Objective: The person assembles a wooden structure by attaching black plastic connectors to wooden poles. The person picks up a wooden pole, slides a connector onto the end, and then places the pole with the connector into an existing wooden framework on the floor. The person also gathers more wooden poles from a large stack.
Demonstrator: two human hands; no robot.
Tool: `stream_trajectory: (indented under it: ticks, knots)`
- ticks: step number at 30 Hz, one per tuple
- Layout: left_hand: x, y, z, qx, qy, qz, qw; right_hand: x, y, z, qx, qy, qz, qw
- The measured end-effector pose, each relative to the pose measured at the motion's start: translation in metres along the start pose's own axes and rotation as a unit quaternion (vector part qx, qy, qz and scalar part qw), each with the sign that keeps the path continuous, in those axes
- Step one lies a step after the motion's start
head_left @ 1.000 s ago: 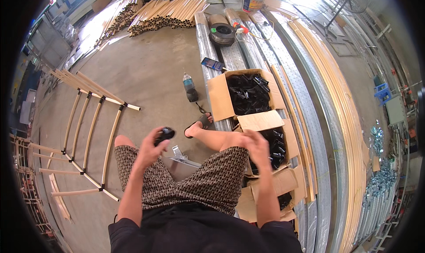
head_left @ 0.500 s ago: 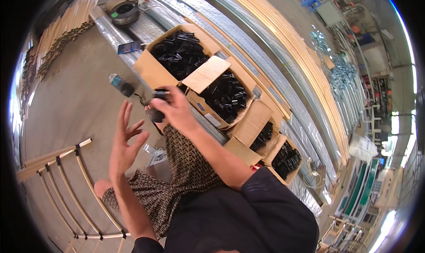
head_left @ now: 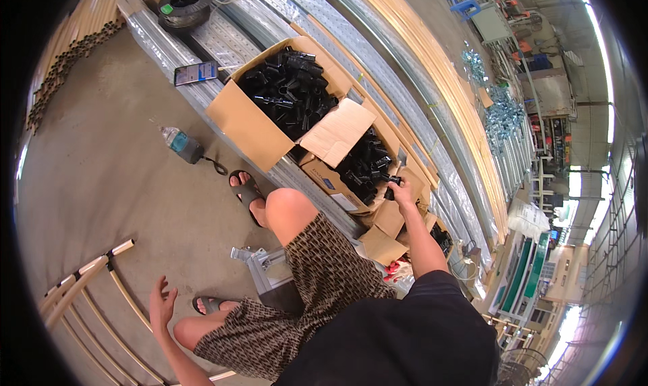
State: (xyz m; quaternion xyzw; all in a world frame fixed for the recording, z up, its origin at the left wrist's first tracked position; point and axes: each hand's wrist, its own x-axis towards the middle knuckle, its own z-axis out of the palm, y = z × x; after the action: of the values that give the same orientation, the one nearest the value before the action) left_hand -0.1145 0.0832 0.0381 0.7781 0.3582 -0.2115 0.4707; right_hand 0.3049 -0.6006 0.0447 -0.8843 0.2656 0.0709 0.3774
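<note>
My right hand point(head_left: 404, 194) is closed on a black pipe fitting point(head_left: 391, 189) at the near right edge of an open cardboard box point(head_left: 319, 175). That box is heaped with similar black fittings point(head_left: 364, 162). A larger open box point(head_left: 246, 124) beyond it also brims with black fittings point(head_left: 287, 89). Low on the left, my left hand point(head_left: 162, 306) is empty, its fingers loosely apart. It hovers beside a ladder-like frame point(head_left: 111, 264) of pale tubes with black joints, which lies at the left.
A phone point(head_left: 196, 73) rests on wrapped metal profiles point(head_left: 158, 45) near a wire spool point(head_left: 183, 9). On the floor stand a bottle point(head_left: 178, 141) and, between my legs, a grey metal object point(head_left: 266, 271). Pale tubes point(head_left: 71, 55) are stacked far left. Smaller boxes point(head_left: 385, 241) sit to my right.
My right hand has gone from in front of me to the box on the right. My left hand has dropped down and left. My view and legs have shifted, uncovering sandals and floor.
</note>
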Motion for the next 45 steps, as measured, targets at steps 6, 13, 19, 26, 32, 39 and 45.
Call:
stream_trajectory:
  ticks: [6, 13, 19, 26, 32, 39, 45]
  knots:
    - [0.023, -0.049, -0.017, 0.117, -0.045, -0.085, 0.989, -0.011, -0.033, -0.002, -0.037, -0.032, -0.010, 0.999]
    - [-0.031, -0.024, -0.079, 0.083, -0.102, -0.143, 0.981, -0.047, -0.095, -0.030, -0.035, -0.075, -0.001, 0.997]
    - [-0.073, 0.149, -0.152, 0.069, -0.159, -0.194, 0.965, -0.108, -0.113, -0.047, -0.021, -0.185, 0.117, 0.976]
    - [-0.069, 0.321, -0.202, 0.025, -0.153, -0.143, 0.978, -0.179, -0.175, -0.045, -0.026, -0.269, 0.185, 0.945]
    - [-0.106, 0.404, -0.230, -0.062, -0.026, -0.038, 0.997, -0.100, -0.135, -0.083, -0.114, -0.217, 0.021, 0.969]
    - [-0.180, 0.396, -0.260, -0.034, 0.038, -0.098, 0.994, -0.103, -0.191, -0.092, -0.203, -0.213, -0.033, 0.955]
    - [-0.213, 0.214, -0.192, -0.254, -0.083, -0.317, 0.910, -0.215, -0.325, -0.037, -0.172, -0.345, -0.029, 0.922]
